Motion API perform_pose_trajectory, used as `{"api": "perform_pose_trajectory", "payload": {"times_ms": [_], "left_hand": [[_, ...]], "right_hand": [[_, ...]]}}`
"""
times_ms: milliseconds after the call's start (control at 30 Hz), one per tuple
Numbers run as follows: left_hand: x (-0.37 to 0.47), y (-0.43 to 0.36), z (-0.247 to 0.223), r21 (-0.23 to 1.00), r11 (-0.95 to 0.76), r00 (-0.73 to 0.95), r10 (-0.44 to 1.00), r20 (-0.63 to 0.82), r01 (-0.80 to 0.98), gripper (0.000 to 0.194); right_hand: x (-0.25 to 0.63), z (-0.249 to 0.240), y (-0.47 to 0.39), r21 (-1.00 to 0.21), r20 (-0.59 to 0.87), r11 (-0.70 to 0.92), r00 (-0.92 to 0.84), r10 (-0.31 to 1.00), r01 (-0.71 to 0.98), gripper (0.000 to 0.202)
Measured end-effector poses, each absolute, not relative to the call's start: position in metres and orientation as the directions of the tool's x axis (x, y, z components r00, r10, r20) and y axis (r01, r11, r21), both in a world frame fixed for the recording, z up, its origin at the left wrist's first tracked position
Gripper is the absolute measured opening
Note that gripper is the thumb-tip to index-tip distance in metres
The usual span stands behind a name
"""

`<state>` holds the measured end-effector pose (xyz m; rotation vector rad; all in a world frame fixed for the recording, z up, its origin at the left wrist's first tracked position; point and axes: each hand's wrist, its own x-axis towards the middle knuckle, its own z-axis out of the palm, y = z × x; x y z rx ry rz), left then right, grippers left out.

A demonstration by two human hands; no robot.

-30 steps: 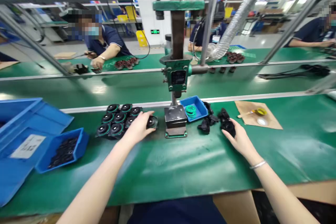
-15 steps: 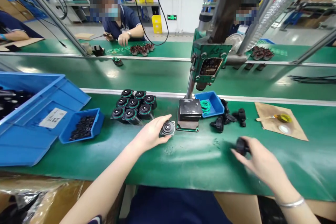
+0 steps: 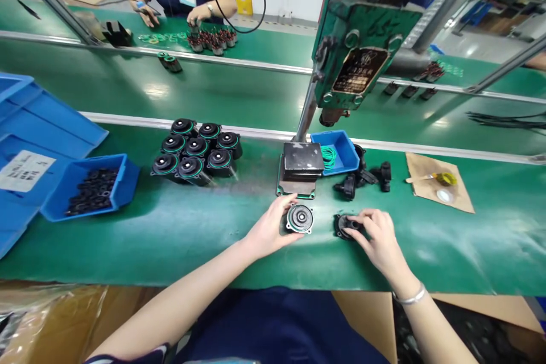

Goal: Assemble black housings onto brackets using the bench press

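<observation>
Head view: two bare hands work close together over a green tabletop (image 3: pixel 191 239), short of the press (image 3: pixel 362 57).
Left hand: the left hand (image 3: pixel 271 230) grips a round motor-like part (image 3: pixel 301 217), thumb and fingers at its sides, apparently so that the ringed top face stays uncovered.
Right hand: the right hand (image 3: pixel 377 239) pinches a black cap (image 3: pixel 343 226) by its raised portion, which seems to leave the round flange free.
Gap: part and cap are near each other but apart, both in front of the metal block (image 3: pixel 303 158).
Grouped parts: eight similar black housings (image 3: pixel 196 148) stand packed together, tops up, probably to save room and show their green rings.
Bins: one small blue bin (image 3: pixel 355 160) holds loose green rings (image 3: pixel 328 157), another (image 3: pixel 128 182) small black pieces (image 3: pixel 94 190); their walls likely stop scattering.
Brush: a brush (image 3: pixel 420 178) lies on cardboard (image 3: pixel 458 199), perhaps to protect the surface.
</observation>
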<state>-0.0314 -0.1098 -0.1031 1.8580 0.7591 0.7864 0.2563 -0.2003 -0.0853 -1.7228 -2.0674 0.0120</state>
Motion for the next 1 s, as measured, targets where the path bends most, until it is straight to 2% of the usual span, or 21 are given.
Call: {"api": "perform_pose_trajectory", "payload": {"times_ms": [67,133,233,433,600,1000], "left_hand": [[-0.031,-0.112,-0.106,0.965,-0.235,0.560,0.818,0.132,0.116,0.087],[-0.030,-0.114,-0.108,0.986,-0.143,0.521,0.850,0.076,0.089,0.086],[-0.029,-0.115,-0.110,0.991,-0.102,0.510,0.859,0.041,0.092,0.081],[-0.032,-0.112,-0.112,0.959,-0.222,0.545,0.833,0.093,0.176,0.071],[-0.033,-0.111,-0.109,0.926,-0.305,0.571,0.811,0.130,0.222,0.067],[-0.033,-0.108,-0.106,0.913,-0.362,0.594,0.782,0.189,0.187,0.065]], "right_hand": [[0.252,-0.075,-0.195,-0.336,0.356,0.201,-0.074,0.932,0.920,0.028],[0.241,-0.059,-0.187,-0.465,0.341,0.205,-0.040,0.939,0.861,0.024],[0.212,-0.033,-0.170,-0.551,0.336,0.261,-0.076,0.939,0.793,0.020],[0.164,-0.023,-0.148,-0.420,0.405,0.473,-0.307,0.861,0.774,0.017],[0.156,-0.027,-0.148,-0.357,0.389,0.491,-0.351,0.852,0.795,0.019],[0.156,-0.030,-0.152,-0.332,0.387,0.469,-0.335,0.859,0.819,0.022]]}}
